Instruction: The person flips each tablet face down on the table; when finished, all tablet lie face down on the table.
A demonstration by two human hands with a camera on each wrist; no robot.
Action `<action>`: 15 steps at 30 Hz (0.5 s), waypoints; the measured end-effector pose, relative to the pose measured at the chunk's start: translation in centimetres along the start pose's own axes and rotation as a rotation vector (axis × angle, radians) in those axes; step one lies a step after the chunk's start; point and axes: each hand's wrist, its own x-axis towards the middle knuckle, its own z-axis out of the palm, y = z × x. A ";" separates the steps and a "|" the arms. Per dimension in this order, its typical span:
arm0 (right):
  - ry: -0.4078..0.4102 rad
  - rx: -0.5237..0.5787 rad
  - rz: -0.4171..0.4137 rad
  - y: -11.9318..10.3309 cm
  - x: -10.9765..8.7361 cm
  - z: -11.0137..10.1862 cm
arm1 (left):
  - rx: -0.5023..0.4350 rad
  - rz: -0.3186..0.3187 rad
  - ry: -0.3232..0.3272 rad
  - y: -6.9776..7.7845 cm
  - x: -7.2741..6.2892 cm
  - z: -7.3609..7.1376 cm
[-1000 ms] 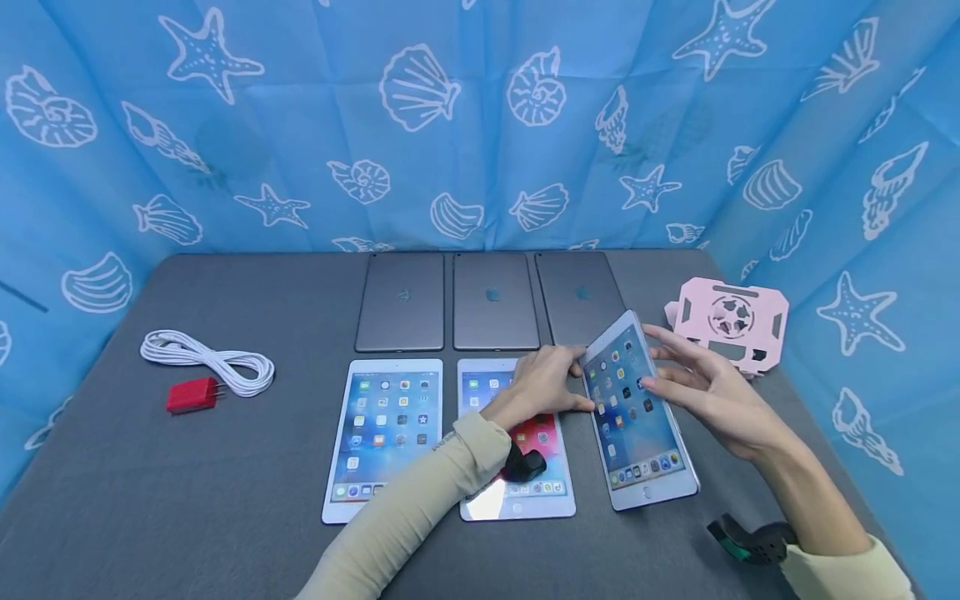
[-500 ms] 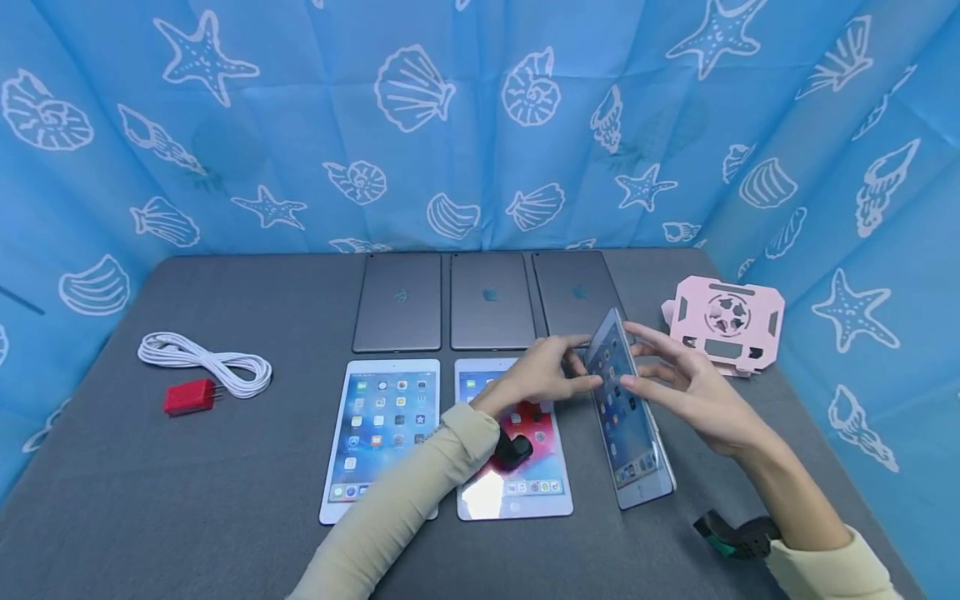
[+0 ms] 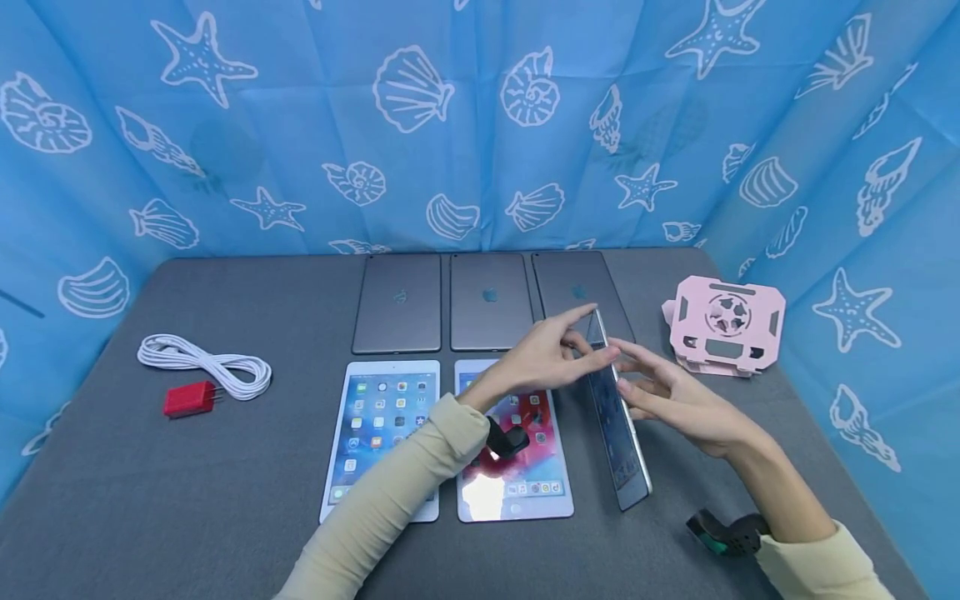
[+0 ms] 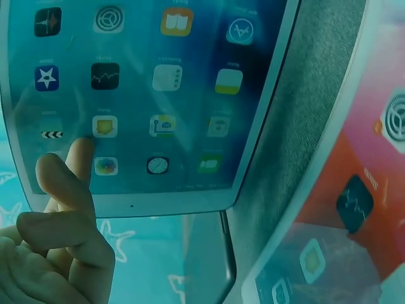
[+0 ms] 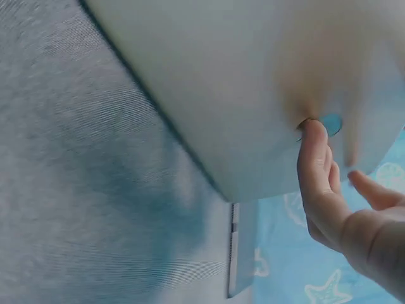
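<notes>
A white-framed tablet (image 3: 618, 429) stands steeply tilted on its long edge, screen facing left. My left hand (image 3: 546, 357) holds its far end, one finger at the top corner and the thumb at the upper edge. From the other side, my right hand (image 3: 675, 404) holds that upper edge, with fingers behind it. The left wrist view shows the lit screen (image 4: 158, 101) near my curled fingers. In the right wrist view, a fingertip touches the pale back (image 5: 234, 101). Two white tablets, a left one (image 3: 382, 417) and a middle one (image 3: 555, 504), lie screen up.
Behind them, three grey tablets lie back up: left (image 3: 401, 321), middle (image 3: 491, 321) and right (image 3: 577, 271). A pink case (image 3: 690, 308) is at the right. A white cable (image 3: 202, 360) and red charger (image 3: 189, 399) lie left on the grey table (image 3: 187, 500).
The held tablet has turned up from a shallow tilt to nearly upright, its right edge swinging left. My right hand has followed leftward; the left hand's finger has reached the top corner.
</notes>
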 end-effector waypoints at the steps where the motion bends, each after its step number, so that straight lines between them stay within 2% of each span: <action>1: -0.022 0.003 0.013 0.2 0.2 0.0 | 0.001 0.002 -0.001 -0.1 0.0 -0.1; 5: -0.051 -0.006 0.122 1.2 1.0 -0.2 | -0.014 0.019 -0.024 -0.4 -0.2 -0.6; 9: -0.051 -0.064 0.219 2.3 1.8 -0.3 | -0.027 0.032 -0.059 -0.5 -0.4 -1.4; 15: -0.069 -0.129 0.257 3.0 2.6 -0.3 | 0.019 0.009 -0.094 -0.4 -0.9 -2.7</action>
